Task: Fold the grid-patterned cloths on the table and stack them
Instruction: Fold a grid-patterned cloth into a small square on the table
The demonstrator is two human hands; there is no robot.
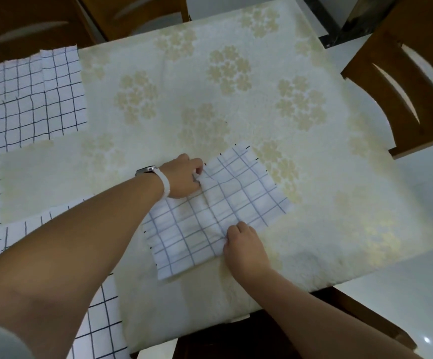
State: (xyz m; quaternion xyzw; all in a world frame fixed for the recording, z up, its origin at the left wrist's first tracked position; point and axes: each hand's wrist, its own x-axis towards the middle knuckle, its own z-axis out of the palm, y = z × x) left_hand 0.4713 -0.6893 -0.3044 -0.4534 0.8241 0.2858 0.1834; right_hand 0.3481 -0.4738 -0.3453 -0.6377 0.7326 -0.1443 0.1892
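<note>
- On the far left, more grid-patterned cloths (28,94) are lying flat and open on the counter (313,177). They are waiting for their turn, well apart from our hands. Another one (98,320) is hanging near the front left edge.
- Our left hand (183,178), the one wearing a white watch band (164,182), is sitting at the far left side of the small cloth (218,211). Its fingers (197,168) are curled and pinching the cloth edge there.
- In the middle, the small cloth is lying on the flowery counter cover. It is white with thin blue-grey lines making squares. It is tilted, not straight with the counter edge. A soft bump is running across it between our two hands, so we think a fold is being made there.
- Our right hand (245,242) is resting on the near edge of the cloth. Its fingers (232,233) are bent and pinching the cloth at the other end of the bump.
- To do this fold well, we think we should be lifting both pinched spots together, keeping the cloth stretched between them, and matching the edges before pressing flat.
- The cloth looks thin and floppy, so it may wrinkle if we are pulling unevenly.
- On the right, a wooden chair (404,94) is standing beside the counter.
</note>
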